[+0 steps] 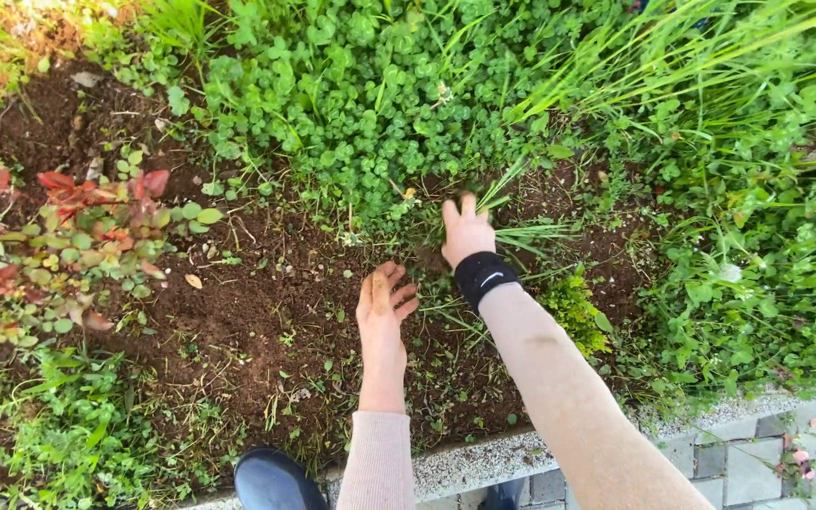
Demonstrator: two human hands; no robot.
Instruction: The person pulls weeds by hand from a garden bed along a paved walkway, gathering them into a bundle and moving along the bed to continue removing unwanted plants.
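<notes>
now right hand (466,234) grips wiry grass blades (512,203); left hand (382,307) over crumbly soil (238,312).

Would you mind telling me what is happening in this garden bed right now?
A person is bent over a garden bed of bare soil. The right hand, with a black band on its wrist, reaches into the grass and clover at the edge of the soil; what it grips is hidden. The left hand hovers open, palm up, just above the soil. A red-leaved shrub stands to the left, and a stone curb borders the bed.
</notes>
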